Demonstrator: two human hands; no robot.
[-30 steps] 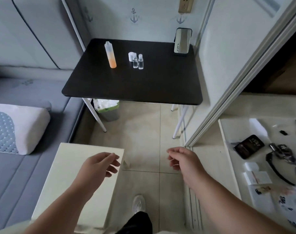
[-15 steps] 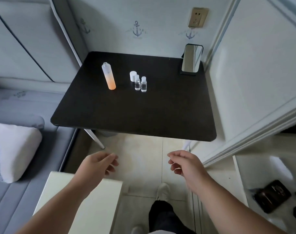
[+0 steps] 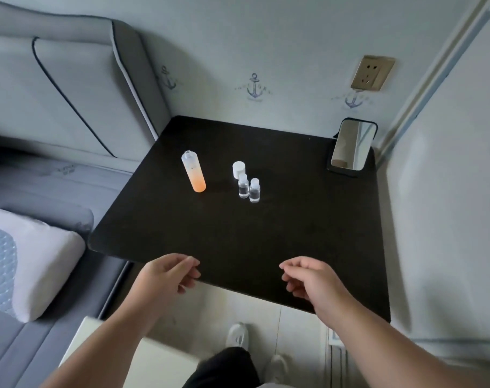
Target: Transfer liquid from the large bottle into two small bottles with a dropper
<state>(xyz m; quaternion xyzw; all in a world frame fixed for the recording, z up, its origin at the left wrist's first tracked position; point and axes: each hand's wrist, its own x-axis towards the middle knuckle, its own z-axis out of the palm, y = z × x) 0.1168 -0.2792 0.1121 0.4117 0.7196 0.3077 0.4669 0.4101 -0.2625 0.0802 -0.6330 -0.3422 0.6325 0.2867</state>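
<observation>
A tall clear bottle (image 3: 193, 171) with orange liquid in its lower part stands uncapped on the black table (image 3: 238, 242). To its right stand two small clear bottles (image 3: 243, 185) (image 3: 254, 190) side by side, with a white cap (image 3: 238, 169) just behind them. No dropper is visible. My left hand (image 3: 168, 273) and my right hand (image 3: 312, 278) hover at the table's near edge, fingers loosely curled, holding nothing.
A small mirror (image 3: 351, 145) leans at the table's back right corner by the wall. A grey bed with a white pillow (image 3: 22, 264) lies to the left. A pale box or stool top (image 3: 120, 357) sits below my left arm. White wall panels close in the right side.
I have walked closer to the table; it now fills the middle of the view and both hands have reached its near edge. The bottles have not moved.
</observation>
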